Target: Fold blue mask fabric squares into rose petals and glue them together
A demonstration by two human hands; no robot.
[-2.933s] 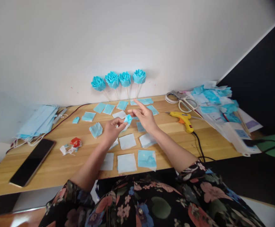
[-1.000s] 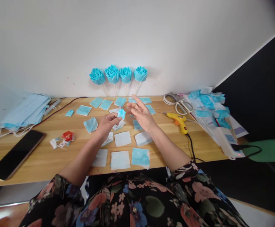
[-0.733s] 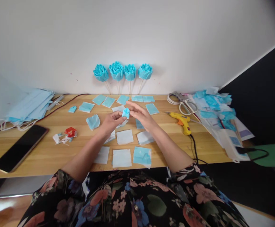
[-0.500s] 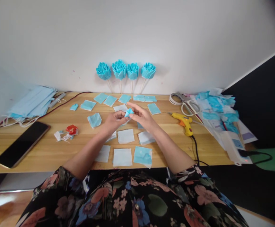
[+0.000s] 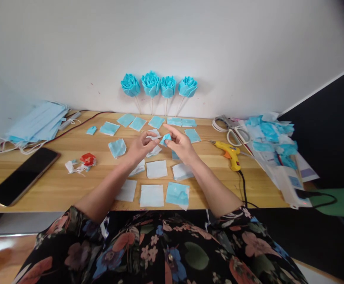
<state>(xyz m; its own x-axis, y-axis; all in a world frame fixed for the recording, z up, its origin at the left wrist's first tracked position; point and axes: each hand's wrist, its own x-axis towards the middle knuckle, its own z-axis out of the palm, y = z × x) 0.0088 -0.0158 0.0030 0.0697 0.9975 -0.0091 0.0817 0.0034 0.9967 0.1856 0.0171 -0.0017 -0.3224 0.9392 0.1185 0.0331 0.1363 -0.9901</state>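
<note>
A small folded piece of blue fabric [image 5: 166, 139], like mask material, is pinched between the thumb and fingers of my right hand [image 5: 184, 147]. Just left of it, my left hand [image 5: 140, 148] has its thumb and forefinger apart, with nothing visible between them. Around and below both hands lie cut squares, some white side up, such as one white square [image 5: 157, 169], and some blue, such as one blue square [image 5: 177, 193]. Further left sits a blue square with curled edges [image 5: 117, 148] and a small folded blue piece [image 5: 91, 130].
Several blue fabric flowers [image 5: 151, 84] on sticks lean against the wall. A yellow glue gun [image 5: 229, 153], scissors [image 5: 233, 132], blue scraps [image 5: 274, 134] and a white power strip [image 5: 291, 187] are at right. Face masks [image 5: 37, 122], a phone [image 5: 24, 176] and red scraps [image 5: 88, 159] are at left.
My left hand has let go of the folded blue fabric and drawn slightly left. My right hand keeps the piece and has shifted a little right. The view has tilted slightly.
</note>
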